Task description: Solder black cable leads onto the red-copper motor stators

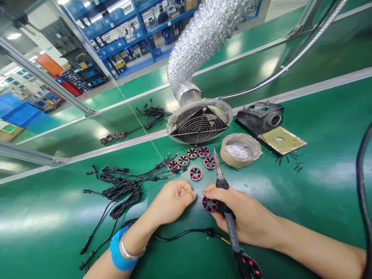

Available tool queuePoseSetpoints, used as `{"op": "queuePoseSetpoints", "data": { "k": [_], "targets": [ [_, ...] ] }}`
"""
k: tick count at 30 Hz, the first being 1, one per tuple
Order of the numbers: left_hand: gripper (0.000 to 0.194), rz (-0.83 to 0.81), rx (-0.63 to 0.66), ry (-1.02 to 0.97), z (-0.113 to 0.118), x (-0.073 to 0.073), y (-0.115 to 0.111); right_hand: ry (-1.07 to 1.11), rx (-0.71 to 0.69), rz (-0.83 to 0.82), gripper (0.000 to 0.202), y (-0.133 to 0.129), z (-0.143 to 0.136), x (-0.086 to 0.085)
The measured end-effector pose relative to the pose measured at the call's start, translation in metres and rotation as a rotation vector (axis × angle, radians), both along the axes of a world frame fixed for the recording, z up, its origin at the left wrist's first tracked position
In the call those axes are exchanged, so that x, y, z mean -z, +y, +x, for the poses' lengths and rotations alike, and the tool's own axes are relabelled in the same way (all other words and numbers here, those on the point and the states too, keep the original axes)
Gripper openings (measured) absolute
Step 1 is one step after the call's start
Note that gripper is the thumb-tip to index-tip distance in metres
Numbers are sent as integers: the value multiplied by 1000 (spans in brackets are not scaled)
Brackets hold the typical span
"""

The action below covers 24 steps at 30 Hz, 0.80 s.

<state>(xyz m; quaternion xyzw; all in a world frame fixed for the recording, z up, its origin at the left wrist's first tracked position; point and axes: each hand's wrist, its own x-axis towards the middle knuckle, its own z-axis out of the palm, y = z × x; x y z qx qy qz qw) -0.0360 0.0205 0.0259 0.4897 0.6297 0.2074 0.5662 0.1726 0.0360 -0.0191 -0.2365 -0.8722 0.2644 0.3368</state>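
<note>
My right hand (247,217) grips a soldering iron (231,224), its tip pointing up and away from me. The same hand's fingertips hold a round motor stator (209,204) with red windings. Just left of it, my left hand (176,201) is closed in a pinch on a thin solder wire (182,189), mostly hidden by the fingers. Below the hands lies a black cable (186,231) with thin coloured leads. Another stator (251,267) is partly covered by the iron's handle end. Several more stators (195,174) lie beyond my hands.
Black cables (124,190) are heaped at left. A fume extractor hood (200,124) on a silver duct (200,42) stands behind the stators. Right of it are a tub (240,151) of metallic bits and an iron stand (261,118) with a yellow sponge (280,140).
</note>
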Motion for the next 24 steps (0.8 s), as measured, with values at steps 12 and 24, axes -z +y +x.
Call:
{"op": "queuePoseSetpoints", "data": {
  "k": [12,24],
  "targets": [
    [38,23,132,-8,4,-8,-3,-37,6,-3,48,0,3,-2],
    [50,30,76,-69,5,-8,2,28,23,-2,43,4,4,-4]
  ]
}}
